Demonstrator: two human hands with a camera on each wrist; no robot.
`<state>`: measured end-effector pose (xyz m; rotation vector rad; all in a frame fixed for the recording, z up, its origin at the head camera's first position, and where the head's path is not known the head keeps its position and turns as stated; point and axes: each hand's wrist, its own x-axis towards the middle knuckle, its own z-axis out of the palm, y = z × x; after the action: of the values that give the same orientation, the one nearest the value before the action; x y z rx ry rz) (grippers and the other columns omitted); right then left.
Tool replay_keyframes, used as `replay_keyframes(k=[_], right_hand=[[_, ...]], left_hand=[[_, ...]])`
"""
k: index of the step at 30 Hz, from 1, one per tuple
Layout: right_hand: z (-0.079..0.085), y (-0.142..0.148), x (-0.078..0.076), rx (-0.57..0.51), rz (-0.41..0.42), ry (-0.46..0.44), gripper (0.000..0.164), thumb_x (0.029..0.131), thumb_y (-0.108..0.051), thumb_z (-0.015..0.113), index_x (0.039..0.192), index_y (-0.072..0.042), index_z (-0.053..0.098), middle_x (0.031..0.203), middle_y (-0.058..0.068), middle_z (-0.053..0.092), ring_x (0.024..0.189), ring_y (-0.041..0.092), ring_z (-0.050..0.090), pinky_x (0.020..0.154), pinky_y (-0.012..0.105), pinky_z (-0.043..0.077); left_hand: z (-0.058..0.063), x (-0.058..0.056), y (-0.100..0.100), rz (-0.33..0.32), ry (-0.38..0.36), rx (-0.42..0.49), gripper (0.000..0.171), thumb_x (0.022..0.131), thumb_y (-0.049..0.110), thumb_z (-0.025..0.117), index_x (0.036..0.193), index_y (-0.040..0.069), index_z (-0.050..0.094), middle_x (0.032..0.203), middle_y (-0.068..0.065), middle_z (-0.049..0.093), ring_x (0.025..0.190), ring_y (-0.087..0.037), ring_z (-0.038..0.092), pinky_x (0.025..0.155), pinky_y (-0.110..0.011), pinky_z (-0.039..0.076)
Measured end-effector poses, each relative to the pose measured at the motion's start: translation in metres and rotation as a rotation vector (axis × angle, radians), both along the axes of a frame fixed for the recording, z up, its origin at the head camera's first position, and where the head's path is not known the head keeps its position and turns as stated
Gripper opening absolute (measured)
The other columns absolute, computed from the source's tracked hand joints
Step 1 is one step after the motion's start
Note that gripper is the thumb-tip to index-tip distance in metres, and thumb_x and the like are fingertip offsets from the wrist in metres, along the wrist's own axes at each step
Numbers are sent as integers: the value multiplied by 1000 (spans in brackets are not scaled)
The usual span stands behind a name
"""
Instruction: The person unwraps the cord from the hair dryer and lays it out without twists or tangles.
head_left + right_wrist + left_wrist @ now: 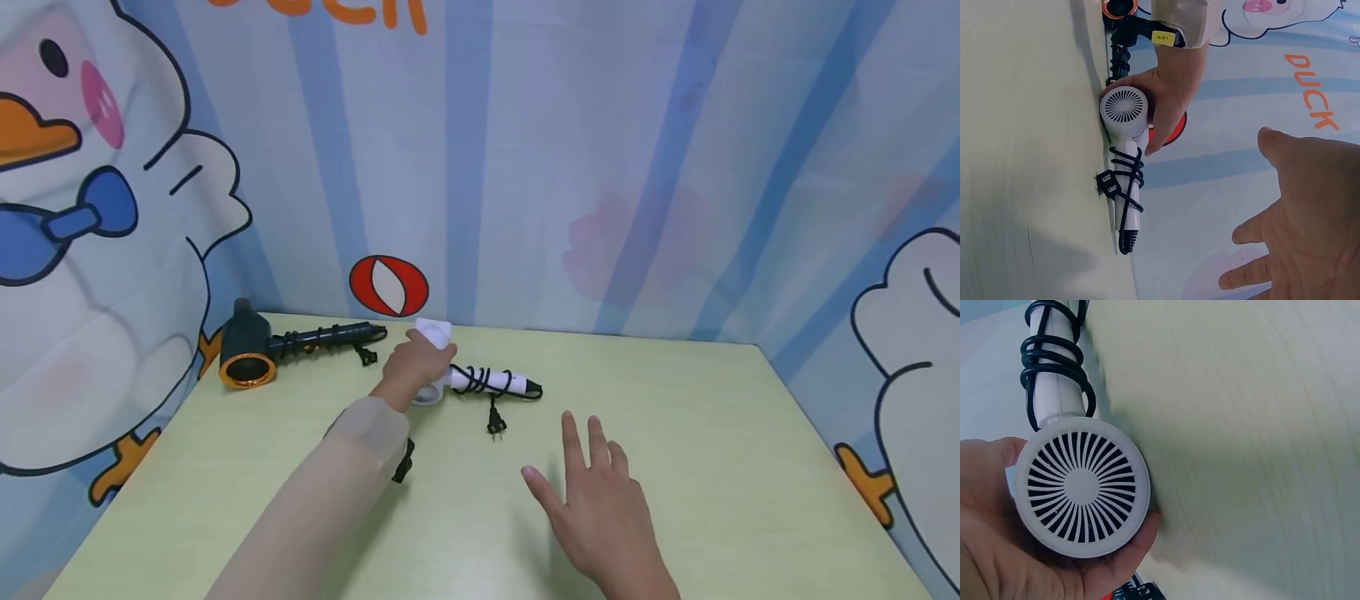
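Note:
My left hand (415,367) grips a white hair dryer (489,381) by its head at the back of the table. In the left wrist view, the dryer's round slotted grille (1082,487) faces the camera, with my thumb and fingers curled around its sides. A black cord (1054,362) is wound around the handle. Its plug (496,419) lies beside the handle, toward the front. Over the table's right half, my right hand (609,508) is held with fingers spread, holding nothing and apart from the dryer.
A dark green hair dryer (246,346) with an orange-rimmed nozzle rests at the back left, its cord wrapped around the handle. Behind the pale table (675,400) hangs a striped cartoon curtain (525,167). A black strap (1141,30) with a yellow label is around the left wrist.

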<state>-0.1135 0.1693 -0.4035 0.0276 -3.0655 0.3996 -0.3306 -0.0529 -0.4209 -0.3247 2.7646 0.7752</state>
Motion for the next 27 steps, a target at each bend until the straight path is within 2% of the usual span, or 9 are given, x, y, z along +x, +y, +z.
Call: replay_keyframes(k=[5, 10, 16, 21, 27], right_hand=[[0, 0, 0, -6, -2, -2, 98, 93, -82, 20, 163, -14, 22, 162, 27, 26, 138, 51, 39, 87, 63, 50], [0, 1, 0, -6, -9, -14, 99, 92, -83, 19, 163, -14, 21, 162, 26, 25, 139, 51, 38, 87, 63, 49], [-1, 1, 0, -3, -10, -14, 99, 92, -83, 19, 163, -13, 21, 162, 26, 26, 138, 51, 39, 87, 63, 50], [-3, 0, 1, -12, -3, 15, 94, 95, -79, 25, 162, -12, 23, 161, 27, 28, 138, 50, 40, 86, 63, 50], [-5, -1, 0, -10, 9, 29, 94, 96, -78, 26, 162, -12, 24, 160, 27, 30, 137, 51, 41, 86, 62, 50]], left_hand=[[-2, -3, 0, 18, 10, -13, 93, 97, 58, 51, 157, -3, 14, 130, -25, 55, 117, -38, 57, 96, -50, 49], [-5, -5, 2, 35, 30, -31, 84, 96, 52, 57, 150, -3, 23, 117, -21, 59, 105, -34, 61, 87, -47, 53], [-7, -7, 1, 38, 31, -13, 82, 96, 52, 58, 149, -1, 25, 116, -21, 59, 103, -34, 61, 85, -46, 52], [-12, -6, -3, 37, 54, 13, 79, 96, 51, 58, 147, 0, 27, 113, -20, 59, 98, -34, 61, 81, -46, 52], [-14, -2, -3, 9, 62, 28, 78, 96, 50, 56, 147, 0, 27, 112, -19, 58, 95, -33, 61, 77, -46, 51]])
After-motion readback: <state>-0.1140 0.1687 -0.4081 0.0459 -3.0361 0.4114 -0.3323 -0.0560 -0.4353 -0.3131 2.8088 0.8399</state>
